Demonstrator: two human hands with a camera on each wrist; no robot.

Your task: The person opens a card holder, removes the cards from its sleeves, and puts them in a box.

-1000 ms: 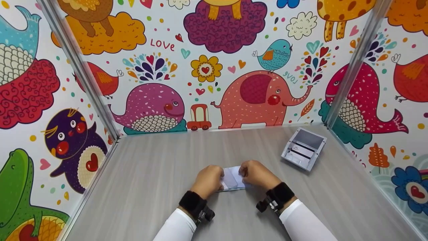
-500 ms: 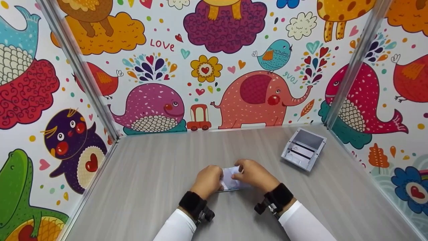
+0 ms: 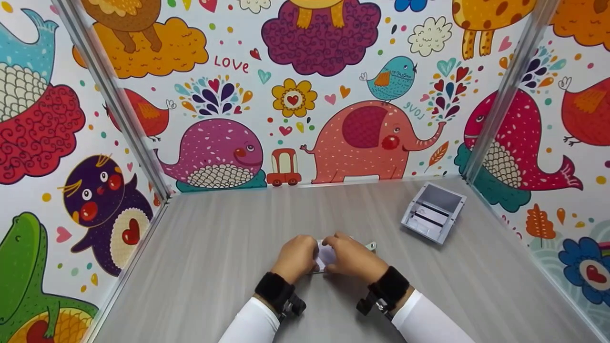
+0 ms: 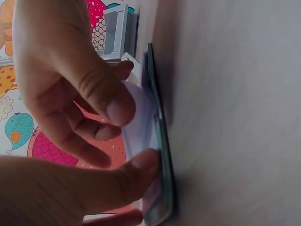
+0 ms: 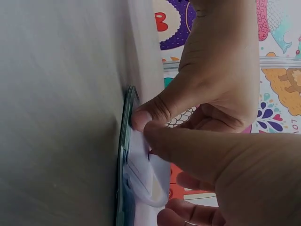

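A small card holder (image 3: 325, 256) with a dark green cover (image 4: 165, 181) and pale see-through sleeves (image 4: 137, 117) lies opened out flat on the table. My left hand (image 3: 298, 257) grips its left end, thumb on the inner face. Over the middle and right part is my right hand (image 3: 355, 257), its thumb and fingers bent around a sleeve and covering much of the holder. A pale tab with a round snap (image 3: 372, 246) sticks out past the right hand. In the right wrist view a rounded sleeve end (image 5: 157, 186) stands up from the cover.
A grey open box (image 3: 452, 221) with black bands across pale contents stands at the back right of the wood-grain table (image 3: 228, 233). Cartoon-printed panels (image 3: 329, 85) on metal posts (image 3: 114, 95) enclose the back and sides.
My right hand has moved left across the card holder, from its right end toward the left hand, uncovering the snap tab. The left hand has stayed in place.
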